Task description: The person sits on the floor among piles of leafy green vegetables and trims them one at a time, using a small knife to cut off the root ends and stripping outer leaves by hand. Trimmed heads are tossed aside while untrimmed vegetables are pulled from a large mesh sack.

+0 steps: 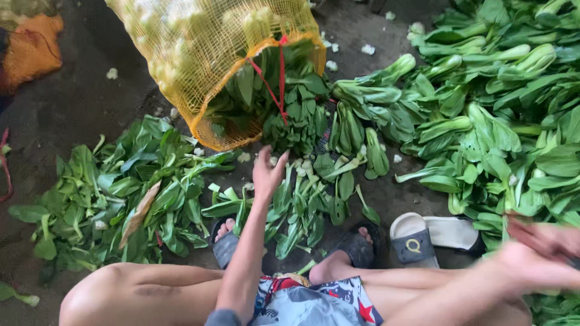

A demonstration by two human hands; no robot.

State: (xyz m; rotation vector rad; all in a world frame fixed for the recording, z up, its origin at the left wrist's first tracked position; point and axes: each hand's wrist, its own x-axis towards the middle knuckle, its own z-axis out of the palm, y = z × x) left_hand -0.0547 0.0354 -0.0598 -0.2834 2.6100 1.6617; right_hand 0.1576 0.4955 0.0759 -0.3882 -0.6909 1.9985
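My left hand (267, 173) is raised, fingers loosely spread, holding nothing, just above the loose bok choy (302, 202) lying on the floor (72, 102) between my feet and the yellow mesh sack (205, 54). My right hand (538, 262) is blurred at the right edge; I cannot tell its grip.

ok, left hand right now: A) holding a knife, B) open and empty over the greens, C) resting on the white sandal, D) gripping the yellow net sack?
B: the left hand is open, fingers spread, above the loose greens, just short of the sack and holding nothing.
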